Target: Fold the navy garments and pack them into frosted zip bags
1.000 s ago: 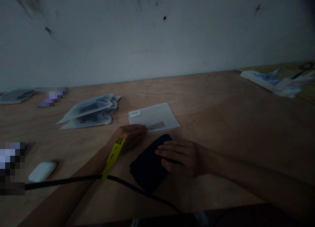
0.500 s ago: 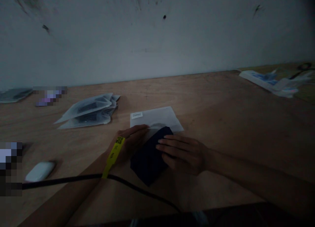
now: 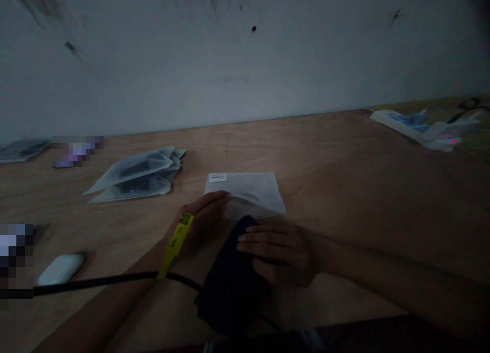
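Observation:
A frosted plastic bag [image 3: 260, 189] with a small white label lies in front of me, its near edge raised. My left hand [image 3: 204, 210] is closed at the bag's left near corner, fingertips on its edge; the thumb is hard to see in the dark. My right hand [image 3: 283, 253] grips a dark navy folded cloth [image 3: 229, 286] from its right side, fingers laid over the top. The cloth is tilted, and its upper end sits just short of the bag. A yellow tag [image 3: 178, 243] on a black cable crosses my left wrist.
Several filled frosted bags [image 3: 138, 174] are piled to the left. A white rounded case [image 3: 62, 269] rests near my left forearm. The black cable [image 3: 103, 281] runs across the front. At the far right are a power strip [image 3: 406, 125] and cables. A wall [image 3: 245, 87] stands behind the table.
My right hand has drawn the navy cloth back toward me, off the bag. The bag's near edge now shows, bowed up beside my left hand, which has barely moved.

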{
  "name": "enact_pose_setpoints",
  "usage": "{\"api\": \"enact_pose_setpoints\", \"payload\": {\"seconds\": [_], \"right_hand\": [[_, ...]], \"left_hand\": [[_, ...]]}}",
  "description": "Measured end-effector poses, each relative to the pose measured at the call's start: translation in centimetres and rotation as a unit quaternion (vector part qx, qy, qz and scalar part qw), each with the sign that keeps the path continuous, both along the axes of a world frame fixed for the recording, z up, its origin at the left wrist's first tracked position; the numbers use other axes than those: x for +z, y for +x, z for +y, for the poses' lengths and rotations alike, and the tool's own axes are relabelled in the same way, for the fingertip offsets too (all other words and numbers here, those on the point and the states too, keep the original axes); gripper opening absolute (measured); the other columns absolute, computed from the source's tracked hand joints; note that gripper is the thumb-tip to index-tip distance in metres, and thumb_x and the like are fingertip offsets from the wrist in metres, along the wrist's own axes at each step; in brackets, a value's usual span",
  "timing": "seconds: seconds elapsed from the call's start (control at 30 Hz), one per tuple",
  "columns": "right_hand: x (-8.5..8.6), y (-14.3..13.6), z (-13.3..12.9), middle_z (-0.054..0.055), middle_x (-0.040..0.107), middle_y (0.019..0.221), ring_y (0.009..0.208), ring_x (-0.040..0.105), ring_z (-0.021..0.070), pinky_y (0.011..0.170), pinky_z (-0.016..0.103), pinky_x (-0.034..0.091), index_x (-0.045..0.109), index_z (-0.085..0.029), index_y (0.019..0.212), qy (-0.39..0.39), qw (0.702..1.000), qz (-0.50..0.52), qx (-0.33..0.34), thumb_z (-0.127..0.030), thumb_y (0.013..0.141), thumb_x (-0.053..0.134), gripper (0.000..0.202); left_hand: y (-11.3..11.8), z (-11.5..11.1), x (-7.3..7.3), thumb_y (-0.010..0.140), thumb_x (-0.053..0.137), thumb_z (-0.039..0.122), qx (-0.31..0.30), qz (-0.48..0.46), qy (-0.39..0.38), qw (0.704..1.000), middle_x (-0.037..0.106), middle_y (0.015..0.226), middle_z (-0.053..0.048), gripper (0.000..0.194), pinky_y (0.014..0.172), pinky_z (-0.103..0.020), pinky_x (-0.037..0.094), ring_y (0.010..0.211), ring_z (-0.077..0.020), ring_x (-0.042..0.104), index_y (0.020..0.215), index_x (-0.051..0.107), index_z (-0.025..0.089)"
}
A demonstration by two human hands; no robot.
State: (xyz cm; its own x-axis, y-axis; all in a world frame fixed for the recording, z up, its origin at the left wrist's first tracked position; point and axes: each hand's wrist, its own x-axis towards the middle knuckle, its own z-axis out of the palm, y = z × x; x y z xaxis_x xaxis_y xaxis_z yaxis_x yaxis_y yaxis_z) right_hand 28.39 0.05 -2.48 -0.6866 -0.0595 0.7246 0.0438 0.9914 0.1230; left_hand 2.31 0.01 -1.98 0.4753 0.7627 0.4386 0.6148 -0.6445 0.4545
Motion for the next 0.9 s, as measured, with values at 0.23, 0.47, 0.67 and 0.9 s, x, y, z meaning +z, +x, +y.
{"api": "enact_pose_setpoints", "payload": {"seconds": [0.23, 0.47, 0.67, 0.9], "right_hand": [[-0.4, 0.7, 1.0, 0.021, 0.06, 0.133, 0.142, 0.04, 0.0275, 0.103, 0.047, 0.054, 0.054, -0.01, 0.113, -0.058, 0.988, -0.001, -0.145, -0.004, 0.095, 0.043, 0.021], [-0.1, 1.0, 0.9, 0.018, 0.067, 0.116, 0.118, 0.059, 0.0294, 0.088, 0.041, 0.06, 0.06, -0.011, 0.105, 0.088, 0.978, -0.032, -0.184, -0.009, 0.09, 0.059, 0.015], [-0.4, 0.9, 1.2, 0.016, 0.068, 0.117, 0.112, 0.063, 0.0227, 0.087, 0.036, 0.06, 0.058, -0.01, 0.113, 0.003, 0.974, -0.033, -0.225, -0.01, 0.097, 0.042, 0.023], [-0.3, 1.1, 1.4, 0.015, 0.068, 0.119, 0.112, 0.065, 0.0219, 0.075, 0.028, 0.061, 0.054, -0.01, 0.114, -0.058, 0.959, -0.046, -0.272, -0.011, 0.101, 0.033, 0.025]], "left_hand": [[-0.3, -0.2, 0.8, 0.104, 0.042, 0.019, -0.072, 0.049, 0.055, 0.995, 0.058, 0.14, -0.007, 0.043, 0.102, -0.031, 0.056, 0.124, -0.0201, 0.061, 0.145, 0.046, 0.026], [0.2, -0.9, 1.9, 0.104, 0.04, 0.015, -0.07, 0.039, 0.065, 0.995, 0.058, 0.138, -0.008, 0.043, 0.104, -0.03, 0.054, 0.124, -0.0172, 0.06, 0.145, 0.045, 0.025], [0.0, -1.0, 1.5, 0.103, 0.043, 0.018, -0.088, 0.052, 0.069, 0.992, 0.057, 0.14, -0.009, 0.045, 0.104, -0.03, 0.053, 0.126, -0.0181, 0.058, 0.148, 0.041, 0.024], [-0.1, 0.0, 0.7, 0.099, 0.054, 0.024, -0.072, 0.059, 0.074, 0.993, 0.052, 0.138, -0.015, 0.039, 0.089, -0.032, 0.06, 0.113, -0.0216, 0.066, 0.138, 0.051, 0.021]]}}
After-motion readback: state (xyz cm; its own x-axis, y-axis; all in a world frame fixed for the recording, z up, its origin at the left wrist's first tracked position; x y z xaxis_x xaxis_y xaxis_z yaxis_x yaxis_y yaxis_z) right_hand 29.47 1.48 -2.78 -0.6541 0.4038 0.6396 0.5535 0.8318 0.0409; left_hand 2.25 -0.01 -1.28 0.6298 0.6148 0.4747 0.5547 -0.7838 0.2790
